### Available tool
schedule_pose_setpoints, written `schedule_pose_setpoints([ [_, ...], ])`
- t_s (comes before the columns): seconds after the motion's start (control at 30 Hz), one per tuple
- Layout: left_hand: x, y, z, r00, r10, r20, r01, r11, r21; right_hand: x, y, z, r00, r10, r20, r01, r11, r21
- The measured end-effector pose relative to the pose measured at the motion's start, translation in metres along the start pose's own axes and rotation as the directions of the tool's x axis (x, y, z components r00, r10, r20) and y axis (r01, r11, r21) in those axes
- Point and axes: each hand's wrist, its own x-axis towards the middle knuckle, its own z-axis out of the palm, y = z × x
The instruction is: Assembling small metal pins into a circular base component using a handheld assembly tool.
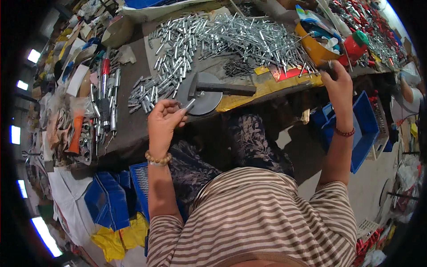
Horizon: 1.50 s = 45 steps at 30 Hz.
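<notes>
My left hand (165, 121) is closed in a pinch at the bench's front edge, holding a short silver metal tube (190, 105). The tube's tip reaches over a round grey metal disc (207, 107). Across that disc lies a hammer (227, 89), its dark handle pointing right. My right hand (339, 82) is raised at the right, beside a yellow-orange bucket (313, 46). Its thumb and fingers are bent together; what sits between them is too small to make out. Loose silver tubes (173, 62) are heaped beyond my left hand, and long thin metal rods (253, 38) lie farther right.
A small pile of dark screws or pins (240, 68) lies near a red card (289, 72). Long tools (104, 98) lie at the left. Blue bins (109, 200) stand below left, and another blue bin (364, 129) is below right. Red parts (356, 18) fill the far right.
</notes>
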Motion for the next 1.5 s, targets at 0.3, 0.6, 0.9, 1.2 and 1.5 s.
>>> schedule_pose_setpoints([
  [0.3,0.003,-0.002,0.009,0.984,0.15,0.091,-0.173,0.912,0.373,0.008,-0.031,0.091,0.938,-0.264,0.224,0.267,0.964,0.019],
  [0.6,0.003,0.006,0.015,0.902,0.375,0.213,-0.423,0.673,0.606,-0.034,-0.09,0.127,0.865,-0.46,0.201,0.432,0.886,0.169],
  [0.9,0.003,-0.006,0.015,0.871,0.453,0.189,-0.457,0.61,0.647,-0.065,-0.116,0.151,0.747,-0.542,0.384,0.479,0.84,0.254],
  [1.2,0.003,-0.015,0.019,0.861,0.495,0.115,-0.448,0.633,0.632,-0.066,-0.124,0.154,0.741,-0.557,0.374,0.476,0.829,0.293],
  [1.5,0.003,-0.012,0.018,0.863,0.49,0.122,-0.445,0.625,0.641,-0.064,-0.131,0.166,0.705,-0.606,0.368,0.525,0.795,0.303],
])
